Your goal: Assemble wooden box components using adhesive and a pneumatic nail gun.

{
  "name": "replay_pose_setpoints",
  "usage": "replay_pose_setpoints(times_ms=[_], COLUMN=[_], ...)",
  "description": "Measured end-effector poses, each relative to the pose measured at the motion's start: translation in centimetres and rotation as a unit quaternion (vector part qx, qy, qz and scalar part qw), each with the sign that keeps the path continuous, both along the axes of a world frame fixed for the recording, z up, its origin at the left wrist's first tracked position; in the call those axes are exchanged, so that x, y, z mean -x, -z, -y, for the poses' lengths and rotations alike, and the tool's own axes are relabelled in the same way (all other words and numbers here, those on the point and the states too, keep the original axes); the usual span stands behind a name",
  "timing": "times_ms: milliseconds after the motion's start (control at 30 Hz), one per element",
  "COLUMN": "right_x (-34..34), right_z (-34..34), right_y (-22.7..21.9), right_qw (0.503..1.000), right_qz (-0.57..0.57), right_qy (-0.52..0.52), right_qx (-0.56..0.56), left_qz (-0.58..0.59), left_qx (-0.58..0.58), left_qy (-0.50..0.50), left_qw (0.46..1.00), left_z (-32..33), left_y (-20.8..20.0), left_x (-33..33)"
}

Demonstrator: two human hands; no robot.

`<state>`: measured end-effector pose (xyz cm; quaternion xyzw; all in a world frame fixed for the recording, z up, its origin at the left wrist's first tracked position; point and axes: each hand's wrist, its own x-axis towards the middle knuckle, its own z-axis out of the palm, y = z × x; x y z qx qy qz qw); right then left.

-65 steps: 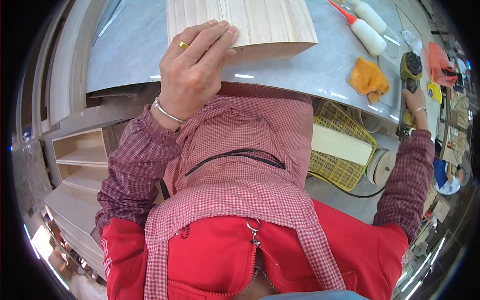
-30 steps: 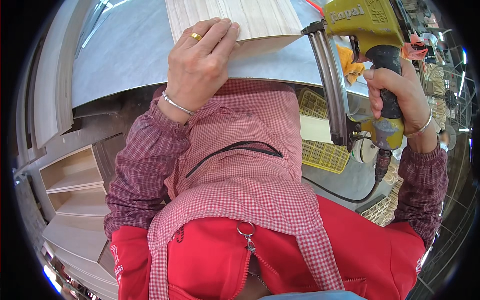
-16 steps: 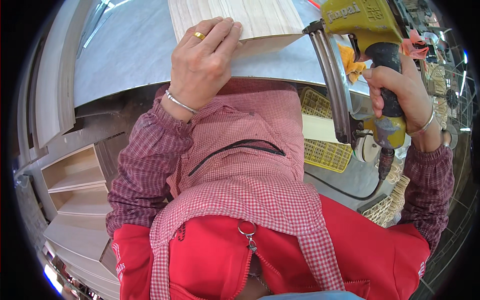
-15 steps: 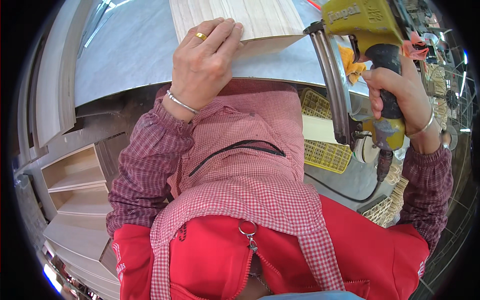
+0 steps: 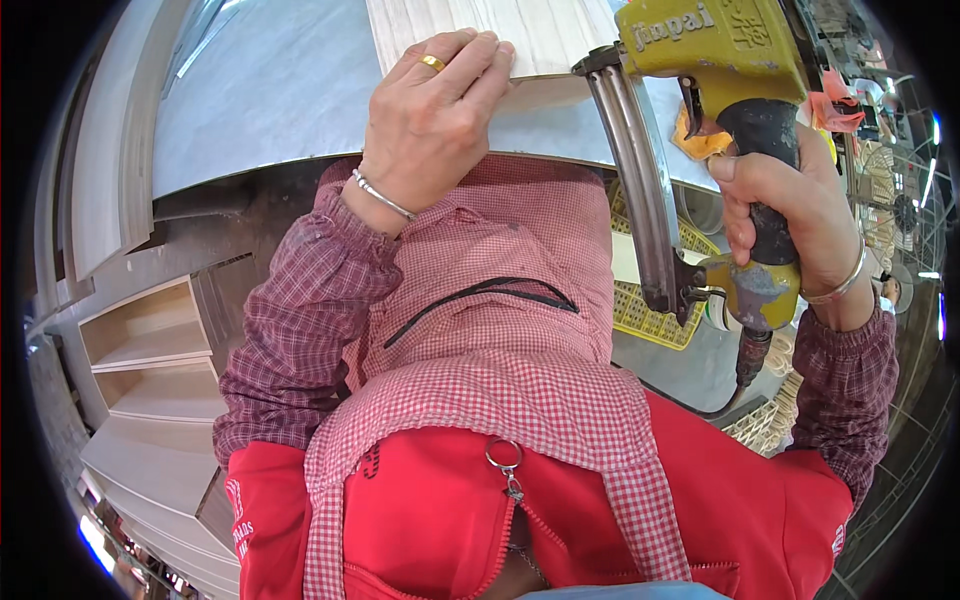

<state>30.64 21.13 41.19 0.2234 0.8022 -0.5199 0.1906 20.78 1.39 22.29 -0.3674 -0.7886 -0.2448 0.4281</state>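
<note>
My left hand (image 5: 432,125) lies over the near edge of a pale wooden piece (image 5: 480,18), fingers together on its top face, thumb hidden. The piece shows a top board and a narrow front side below it. Wrapped round the black grip of a yellow-green air nail gun (image 5: 715,50) is my right hand (image 5: 795,205). The gun's nose and long metal magazine (image 5: 635,170) stand close to the right end of the wooden piece; whether they touch it I cannot tell. An air hose joins the gun at the bottom of its handle.
The wood sits on a grey-blue worktable (image 5: 270,95). An orange cloth (image 5: 700,140) lies behind the gun. Yellow plastic baskets (image 5: 650,315) stand below at the right. Long pale boards (image 5: 115,130) rise at the left, with open wooden boxes (image 5: 150,325) stacked beneath.
My left hand and the wooden piece have shifted a little to the right. The nail gun in my right hand has moved slightly left, its nose now overlapping the wood's right end in view.
</note>
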Motion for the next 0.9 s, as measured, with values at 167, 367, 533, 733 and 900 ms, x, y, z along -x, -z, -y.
replay_pose_setpoints(times_ms=[167,367,533,733,900], right_x=[-0.2,0.1,0.3,0.2,0.0], right_z=[0.6,1.3,2.4,2.4,2.5], right_y=[0.4,0.1,-0.4,-0.3,-0.2], right_qw=[1.0,1.0,0.999,0.999,0.999], right_qz=[-0.018,0.004,0.005,-0.002,-0.013], right_qy=[0.02,0.026,-0.001,-0.01,-0.004], right_qx=[0.015,-0.005,-0.035,-0.033,-0.029], left_qz=[0.044,0.039,0.039,0.042,0.055], left_qx=[0.011,0.009,0.009,0.014,-0.015], left_qy=[-0.003,-0.007,-0.006,0.007,0.005], left_qw=[0.999,0.999,0.999,0.999,0.998], left_z=[0.2,0.4,0.9,1.3,1.9], left_y=[0.1,0.2,0.2,0.2,0.1], left_x=[-0.4,-0.2,-0.1,0.0,-0.3])
